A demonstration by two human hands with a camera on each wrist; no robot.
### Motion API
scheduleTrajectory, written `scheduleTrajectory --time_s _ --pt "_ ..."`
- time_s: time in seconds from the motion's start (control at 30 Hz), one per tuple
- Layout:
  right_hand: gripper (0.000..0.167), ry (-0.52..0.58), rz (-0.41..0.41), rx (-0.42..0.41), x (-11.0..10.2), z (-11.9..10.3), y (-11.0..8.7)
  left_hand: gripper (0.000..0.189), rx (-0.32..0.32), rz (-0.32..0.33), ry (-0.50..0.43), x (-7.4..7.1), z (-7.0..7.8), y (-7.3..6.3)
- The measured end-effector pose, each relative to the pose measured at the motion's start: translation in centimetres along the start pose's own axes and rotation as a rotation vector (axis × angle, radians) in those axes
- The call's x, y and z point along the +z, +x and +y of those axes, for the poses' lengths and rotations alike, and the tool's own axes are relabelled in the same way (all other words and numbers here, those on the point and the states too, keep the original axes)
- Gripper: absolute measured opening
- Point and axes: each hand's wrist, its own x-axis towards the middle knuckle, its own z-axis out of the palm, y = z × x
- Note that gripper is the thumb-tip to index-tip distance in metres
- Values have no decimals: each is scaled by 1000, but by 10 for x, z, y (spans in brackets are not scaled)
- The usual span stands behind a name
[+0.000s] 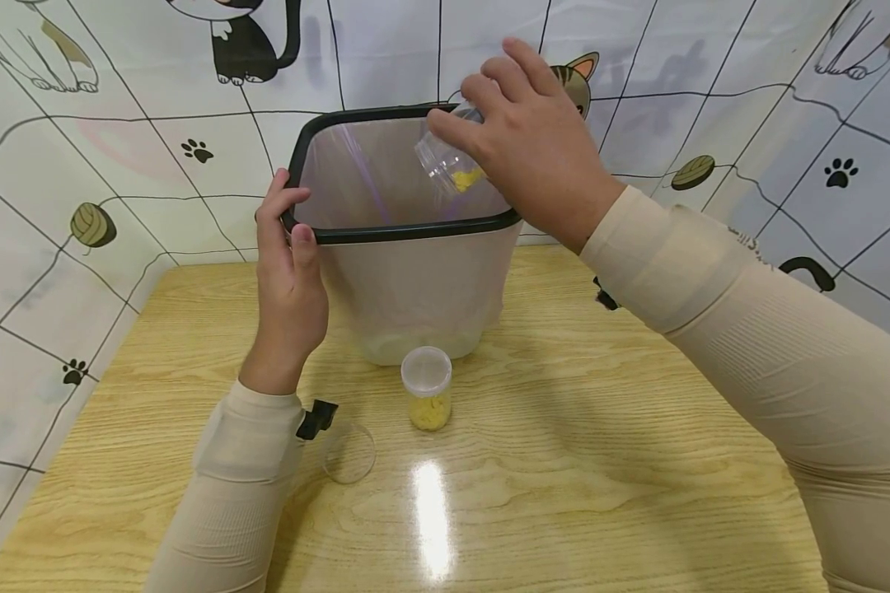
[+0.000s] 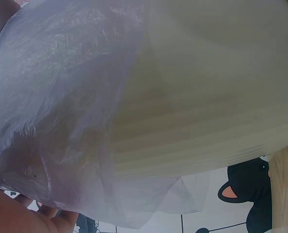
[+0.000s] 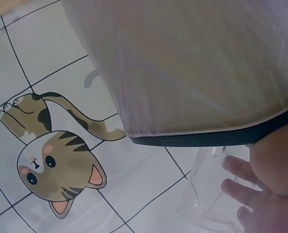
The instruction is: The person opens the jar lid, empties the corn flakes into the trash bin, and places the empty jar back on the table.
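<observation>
A whitish translucent trash bin [image 1: 415,288] with a black rim and a thin plastic liner stands at the back of the table. My left hand [image 1: 291,288] grips its rim at the left corner, thumb in front. Over the bin's right side, my right hand [image 1: 537,136] holds a small clear jar [image 1: 436,158], tipped with its mouth down and to the left. Yellow bits [image 1: 466,178] sit inside that jar. The right wrist view shows the jar [image 3: 204,218] partly behind the fingers. In the left wrist view, liner film [image 2: 71,87] hangs outside the bin.
In front of the bin stands a second small jar [image 1: 428,395] with yellow contents and a whitish top. A clear round disc or ring [image 1: 348,453] lies to its left on the wooden table [image 1: 601,494]. Cat-print sheeting [image 1: 386,49] rises behind and at both sides.
</observation>
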Motion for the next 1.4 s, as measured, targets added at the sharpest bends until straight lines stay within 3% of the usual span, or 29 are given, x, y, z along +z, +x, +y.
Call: scheduleTrajectory --time_s 0.63,0.9,1.4 --pt "55 -81 -13 -47 -3 -1 3 82 7 -5 -6 0 0 1" --pt "61 -111 -70 -76 -5 -1 5 91 -29 -7 -21 -1 2 1" --pt "64 -193 -150 -186 -18 10 14 90 -17 -3 -17 -1 1 2"
